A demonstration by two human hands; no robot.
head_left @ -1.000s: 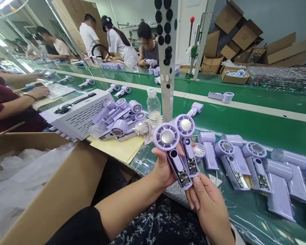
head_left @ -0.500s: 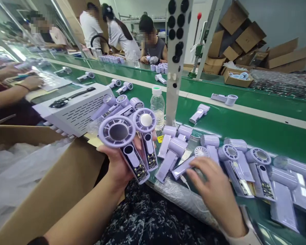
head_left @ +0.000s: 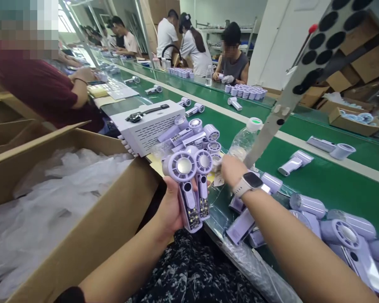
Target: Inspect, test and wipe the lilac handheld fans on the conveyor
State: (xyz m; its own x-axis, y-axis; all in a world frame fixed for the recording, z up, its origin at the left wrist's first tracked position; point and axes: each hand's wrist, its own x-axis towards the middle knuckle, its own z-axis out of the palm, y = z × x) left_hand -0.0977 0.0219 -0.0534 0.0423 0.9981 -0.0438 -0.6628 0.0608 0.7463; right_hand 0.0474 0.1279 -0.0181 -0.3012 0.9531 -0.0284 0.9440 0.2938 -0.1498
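Your left hand [head_left: 173,206] is closed around the handles of two lavender fans [head_left: 187,191], upright over the near edge of the green work surface [head_left: 213,191], their round heads side by side and the circuit boards in their handles showing. Your right hand [head_left: 233,170] reaches across the surface beside the clear bottle [head_left: 244,139]; its fingers are blurred and partly hidden, so you cannot tell how wide they are or whether they grip anything.

Just beyond your fans, a pile of similar fans [head_left: 192,134] lies next to a slotted white metal box [head_left: 151,122] with a black handle. More fans [head_left: 347,231] crowd the surface to your right, some under your forearm. A perforated post [head_left: 271,122] leans through the view behind the bottle.

To your left, an open carton [head_left: 91,210] holds crumpled clear plastic [head_left: 60,198]. Across the green line, a person in a grey sleeveless top [head_left: 236,63] sits behind rows of lavender cylinders [head_left: 245,91], and cardboard boxes [head_left: 353,63] are heaped at the far right.
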